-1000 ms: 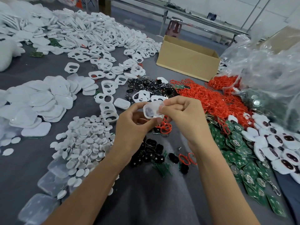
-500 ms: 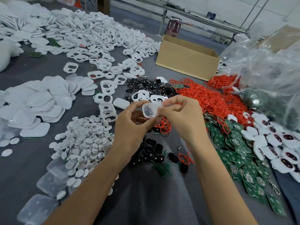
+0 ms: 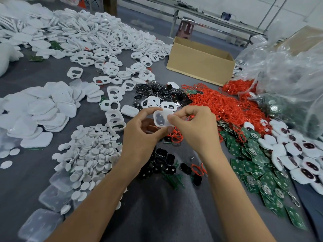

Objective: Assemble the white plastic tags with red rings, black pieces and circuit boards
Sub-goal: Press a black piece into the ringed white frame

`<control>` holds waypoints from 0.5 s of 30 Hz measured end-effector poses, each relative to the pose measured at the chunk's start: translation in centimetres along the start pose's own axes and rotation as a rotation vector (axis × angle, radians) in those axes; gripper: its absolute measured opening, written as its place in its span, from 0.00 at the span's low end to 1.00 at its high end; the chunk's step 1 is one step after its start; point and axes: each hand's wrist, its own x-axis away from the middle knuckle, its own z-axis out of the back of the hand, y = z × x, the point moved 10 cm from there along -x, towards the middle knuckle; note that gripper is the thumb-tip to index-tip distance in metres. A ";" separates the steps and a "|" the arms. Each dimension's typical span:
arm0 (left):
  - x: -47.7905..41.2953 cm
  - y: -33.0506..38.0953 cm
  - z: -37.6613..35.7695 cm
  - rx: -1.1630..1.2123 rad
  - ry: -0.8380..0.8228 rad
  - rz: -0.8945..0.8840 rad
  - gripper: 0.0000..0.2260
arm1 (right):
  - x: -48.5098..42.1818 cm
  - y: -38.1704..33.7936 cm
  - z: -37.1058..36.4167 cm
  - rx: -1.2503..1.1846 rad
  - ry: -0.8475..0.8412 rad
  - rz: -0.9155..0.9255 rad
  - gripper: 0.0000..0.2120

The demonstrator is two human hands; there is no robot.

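**Both hands pinching one white tag over the table**

Left hand (image 3: 139, 135) gripped the white plastic tag (image 3: 161, 118) from its left side, thumb on the upper edge, fingers curled under. Right hand (image 3: 194, 130) pinched the tag's right edge between thumb and forefinger, other fingers curled in. Tag was held up off the grey table (image 3: 157, 215), between the two hands, open face toward the camera, with dark round shapes showing inside it. Could not tell if a board was seated in it.

Below the hands lay a small heap of black pieces (image 3: 162, 161), with a few loose red rings (image 3: 176, 136) just beside the right thumb. The big pile of red rings (image 3: 222, 105) sat right of the hands, with green circuit boards (image 3: 253, 163) spread near the right forearm. Finished tags (image 3: 297, 154) were heaped at the far right edge. White discs (image 3: 90, 154) were piled left of the left forearm and solid white covers (image 3: 43, 110) further left. White frames with holes (image 3: 113, 49) covered the far side. A cardboard box (image 3: 201, 67) stood behind the red rings, a clear plastic bag (image 3: 288, 75) to its right.
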 end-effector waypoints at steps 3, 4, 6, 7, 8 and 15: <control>0.0 -0.1 -0.2 0.006 -0.015 0.008 0.19 | 0.0 0.1 0.0 0.033 -0.001 -0.004 0.10; 0.1 -0.1 -0.2 0.010 -0.014 0.009 0.20 | -0.1 0.2 -0.1 0.024 -0.013 -0.013 0.11; 0.1 -0.1 -0.2 0.019 -0.023 0.015 0.20 | -0.2 0.6 -0.2 -0.020 -0.040 -0.033 0.11; 0.1 -0.2 -0.4 0.030 -0.038 0.024 0.20 | -0.2 0.7 -0.2 -0.042 -0.047 -0.038 0.11; 0.2 -0.3 -0.6 0.053 -0.056 0.035 0.19 | -0.2 0.7 -0.2 -0.049 -0.046 -0.037 0.11; 0.2 -1.1 -1.3 0.269 -0.093 0.120 0.10 | -0.3 0.7 -0.1 -0.024 0.044 -0.006 0.08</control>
